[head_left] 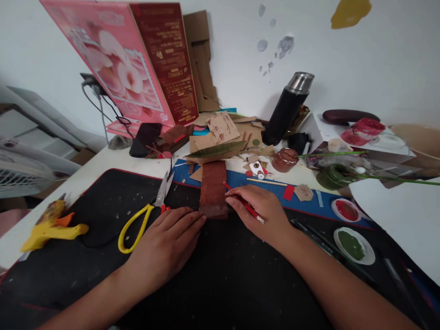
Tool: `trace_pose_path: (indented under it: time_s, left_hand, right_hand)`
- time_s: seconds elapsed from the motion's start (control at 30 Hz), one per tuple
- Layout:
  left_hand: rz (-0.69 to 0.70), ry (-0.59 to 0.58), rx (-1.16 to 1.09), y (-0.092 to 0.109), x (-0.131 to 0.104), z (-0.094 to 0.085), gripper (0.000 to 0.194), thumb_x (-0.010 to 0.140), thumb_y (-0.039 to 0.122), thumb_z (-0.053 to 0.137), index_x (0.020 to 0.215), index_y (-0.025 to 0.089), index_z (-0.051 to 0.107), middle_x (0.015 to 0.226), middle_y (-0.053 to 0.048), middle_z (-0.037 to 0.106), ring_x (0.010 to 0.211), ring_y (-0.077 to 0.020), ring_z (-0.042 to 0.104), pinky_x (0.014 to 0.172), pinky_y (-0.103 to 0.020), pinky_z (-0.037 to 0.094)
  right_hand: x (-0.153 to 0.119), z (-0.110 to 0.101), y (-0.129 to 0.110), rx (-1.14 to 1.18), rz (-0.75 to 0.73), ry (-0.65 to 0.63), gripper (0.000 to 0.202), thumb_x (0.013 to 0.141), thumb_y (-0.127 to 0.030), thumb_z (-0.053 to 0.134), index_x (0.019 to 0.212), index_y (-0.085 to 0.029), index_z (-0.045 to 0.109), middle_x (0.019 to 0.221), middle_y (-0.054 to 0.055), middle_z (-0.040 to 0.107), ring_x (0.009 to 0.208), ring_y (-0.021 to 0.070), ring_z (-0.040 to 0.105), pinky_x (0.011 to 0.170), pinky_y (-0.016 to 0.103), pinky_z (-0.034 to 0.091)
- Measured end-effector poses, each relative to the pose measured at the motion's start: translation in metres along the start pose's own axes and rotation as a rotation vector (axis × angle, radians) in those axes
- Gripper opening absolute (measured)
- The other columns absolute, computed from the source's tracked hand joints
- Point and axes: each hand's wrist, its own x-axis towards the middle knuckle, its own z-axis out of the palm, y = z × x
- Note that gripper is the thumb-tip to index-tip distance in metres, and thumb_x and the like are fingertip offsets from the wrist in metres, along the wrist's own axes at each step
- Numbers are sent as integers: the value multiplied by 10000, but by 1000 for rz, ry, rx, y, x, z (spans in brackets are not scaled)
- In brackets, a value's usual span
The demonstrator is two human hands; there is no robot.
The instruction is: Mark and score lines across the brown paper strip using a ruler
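Pale wall (237,59) across the back, dotted with grey patches, and below it a crowded white table (147,166) with a black mat (220,279) spread over the front. Dead centre lies the brown strip (213,183), running away from the person, near end on the black, its length crossing a blue band (271,183).

Now look at the left hand (170,245): forearm slanting in from the lower left, palm down, fingers nearly straight and side by side, fingertips at the strip's near left corner. That grip is slack, wrapped around nothing. Just beyond the knuckles sit the yellow-handled scissors (147,211), blades parted and pointing away, and further left rests a yellow glue gun (55,227).

Over to the right hand (263,206)! Forearm reaching in from the lower right, wrist low, fingers curled in, and a neat pinch: the grip has a red pencil (252,211) between thumb and fingers, its point angled up and left at the strip's right edge. Behind the strip's far end, a long green leaf (216,150) lies crosswise among cardboard scraps (223,128).
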Motion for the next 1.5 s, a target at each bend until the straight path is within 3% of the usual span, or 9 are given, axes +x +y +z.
trace_pose_path:
  time_s: [0.23,0.53,1.23,1.5]
  left_hand:
    - [-49,4,65,-2,-1,2,314,1012,188,543,1282,129,692,1237,-100,758,1122,-312,674,919,-513,592]
    - [-48,-56,-11,-1,-1,7,386,1025,186,520,1380,77,623,1382,-142,684,1275,-283,638,1033,-449,602]
    - [15,-121,-38,-1,1,5,417,1017,124,485,1410,40,597,1473,-153,627,1400,-287,556,1120,-422,553]
    - [-19,-100,-43,-1,3,4,415,1023,143,480,1412,78,610,1443,-122,658,1376,-259,582,1115,-399,563]
  right_hand:
    - [1,0,-7,89,1,-12,174,1044,-310,588,1035,-233,744,989,45,806,938,222,746,830,378,567]
    - [0,3,-4,94,3,19,145,1037,-296,605,1024,-251,742,972,31,809,909,208,754,822,366,574]
    - [-1,5,1,85,52,102,113,1035,-258,619,1002,-286,723,939,-7,811,861,184,775,781,337,588]
    - [4,5,2,109,98,118,155,1046,-307,604,992,-285,747,847,-2,804,789,195,771,738,334,593]
